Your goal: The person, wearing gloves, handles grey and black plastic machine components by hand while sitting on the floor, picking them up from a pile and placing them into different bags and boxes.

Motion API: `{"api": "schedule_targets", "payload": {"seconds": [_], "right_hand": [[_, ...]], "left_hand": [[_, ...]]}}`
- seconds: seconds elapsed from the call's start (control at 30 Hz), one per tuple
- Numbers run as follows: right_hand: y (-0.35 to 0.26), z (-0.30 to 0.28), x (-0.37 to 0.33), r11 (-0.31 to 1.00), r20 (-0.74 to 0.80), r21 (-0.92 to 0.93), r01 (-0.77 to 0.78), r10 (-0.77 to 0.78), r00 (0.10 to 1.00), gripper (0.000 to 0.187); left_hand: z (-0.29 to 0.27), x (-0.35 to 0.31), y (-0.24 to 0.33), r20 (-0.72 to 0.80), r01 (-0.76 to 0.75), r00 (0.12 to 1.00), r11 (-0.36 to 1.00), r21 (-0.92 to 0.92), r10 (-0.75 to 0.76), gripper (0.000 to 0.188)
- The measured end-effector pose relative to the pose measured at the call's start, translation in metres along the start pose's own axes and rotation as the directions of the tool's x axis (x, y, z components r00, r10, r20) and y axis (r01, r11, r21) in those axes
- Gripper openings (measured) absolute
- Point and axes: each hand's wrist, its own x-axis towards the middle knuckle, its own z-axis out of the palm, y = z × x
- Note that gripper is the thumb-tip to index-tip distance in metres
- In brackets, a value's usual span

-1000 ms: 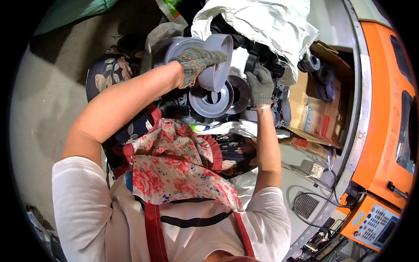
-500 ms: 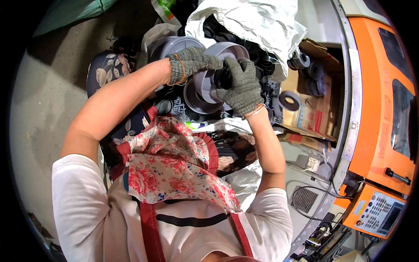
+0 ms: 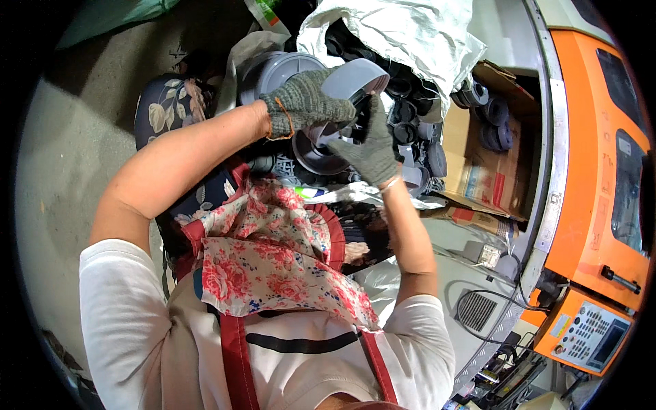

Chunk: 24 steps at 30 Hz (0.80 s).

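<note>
One grey ring [image 3: 354, 76]: tilted in front of me, held up over the loose parts.
Left hand [image 3: 307, 104]: gloved, clamped on the grey ring, thumb along its near edge.
Right hand [image 3: 372, 149]: gloved, just beside the ring's lower side, by a dark piece [image 3: 359, 102]; I cannot tell whether my fingers are closed on it.
Work in hand: unfinished, I judge, as both my hands are busy at this ring.
Set apart: several dark rings [image 3: 495, 135] lie in the carton [image 3: 475, 152]; whether those are done, I cannot tell.
Left over: plenty, it seems; black rings [image 3: 404, 111] lie loose below the white sack [image 3: 403, 27], and grey round parts [image 3: 290, 70] sit beyond my left hand.
</note>
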Motion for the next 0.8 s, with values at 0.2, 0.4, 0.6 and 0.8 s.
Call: {"api": "schedule_targets", "payload": {"seconds": [0.2,0.4,0.6,0.8], "right_hand": [[0.075,0.021,-0.006,0.976,0.104,-0.195,-0.094,0.116,0.988,0.040],[0.081,0.025,-0.022,0.594,0.228,-0.680,-0.430,0.728,0.646,0.035],[0.074,-0.040,-0.035,0.803,-0.033,-0.438,-0.404,0.435,0.900,0.025],[0.148,-0.054,-0.026,0.964,-0.043,0.041,-0.261,0.263,0.964,0.039]], "left_hand": [[0.000,-0.005,0.002,0.230,-0.188,0.963,0.965,0.185,0.143,0.062],[0.004,-0.015,0.022,0.442,-0.198,0.836,0.574,0.795,-0.325,0.055],[0.015,0.011,0.005,0.005,0.014,1.000,0.587,0.810,-0.031,0.062],[0.018,0.041,-0.035,-0.019,0.247,0.963,0.908,-0.338,-0.269,0.030]]}}
